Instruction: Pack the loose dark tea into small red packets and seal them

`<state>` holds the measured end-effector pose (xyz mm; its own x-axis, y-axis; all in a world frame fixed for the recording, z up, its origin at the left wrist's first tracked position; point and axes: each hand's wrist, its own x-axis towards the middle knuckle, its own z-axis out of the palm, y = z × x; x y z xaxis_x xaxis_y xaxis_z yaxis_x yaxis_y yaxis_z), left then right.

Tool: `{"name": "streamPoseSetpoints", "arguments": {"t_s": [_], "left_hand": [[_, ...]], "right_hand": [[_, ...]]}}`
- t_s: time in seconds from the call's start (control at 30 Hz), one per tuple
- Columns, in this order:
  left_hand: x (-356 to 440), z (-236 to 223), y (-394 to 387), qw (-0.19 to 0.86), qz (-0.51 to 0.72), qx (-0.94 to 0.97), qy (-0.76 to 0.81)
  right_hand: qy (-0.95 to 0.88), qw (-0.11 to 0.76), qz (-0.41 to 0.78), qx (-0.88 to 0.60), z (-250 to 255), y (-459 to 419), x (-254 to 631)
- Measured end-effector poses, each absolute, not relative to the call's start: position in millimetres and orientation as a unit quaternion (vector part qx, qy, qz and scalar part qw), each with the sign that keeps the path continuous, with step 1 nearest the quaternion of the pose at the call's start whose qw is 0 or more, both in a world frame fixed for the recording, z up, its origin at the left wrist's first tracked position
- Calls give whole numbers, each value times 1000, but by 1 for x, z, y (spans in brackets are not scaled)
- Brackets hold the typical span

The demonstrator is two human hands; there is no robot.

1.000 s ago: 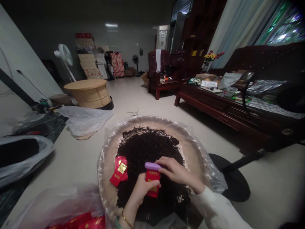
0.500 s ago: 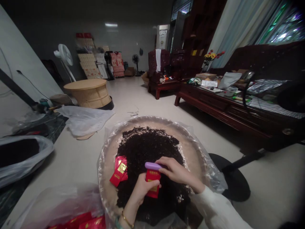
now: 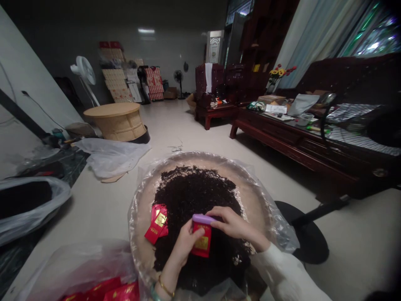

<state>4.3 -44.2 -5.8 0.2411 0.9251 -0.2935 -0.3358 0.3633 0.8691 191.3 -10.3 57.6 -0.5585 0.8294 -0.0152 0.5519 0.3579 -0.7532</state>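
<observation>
My left hand (image 3: 187, 242) is closed around a red packet (image 3: 202, 244) with a gold panel, its thumb across the front. Along the packet's top edge sits a purple handheld bag sealer (image 3: 203, 219), gripped by the fingers of my right hand (image 3: 232, 228). Both hands are over a heap of dark, dry tea leaves (image 3: 197, 188) in a wide round basket (image 3: 260, 196) lined with clear plastic. More red packets (image 3: 157, 225) lie overlapping at the left side of the heap, some leaf bits on them.
At lower left, a clear plastic bag (image 3: 84, 259) holds several red packets. Another plastic-lined bag (image 3: 59, 192) of dark contents stands farther left. A black fan base (image 3: 308, 238) is close on the right, beside a long wooden table (image 3: 282, 138). A drum-shaped stand (image 3: 117, 123) is ahead left.
My left hand has shifted slightly up the packet, its thumb now higher on the front. The purple sealer has moved slightly right and stays at the packet's top.
</observation>
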Motion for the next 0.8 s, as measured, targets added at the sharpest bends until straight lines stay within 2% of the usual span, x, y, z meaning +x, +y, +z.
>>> {"name": "streamPoseSetpoints", "arguments": {"t_s": [0.13,0.47,0.8], "left_hand": [[1,6,-37,707,468,321,422],[4,1,-37,688,469,328,447],[10,-3,-45,732,387,342,445]], "right_hand": [[-808,184,363,-426,57,-11,189],[-807,187,370,-421,54,-13,189],[-784,192,380,-453,50,-9,189]]}}
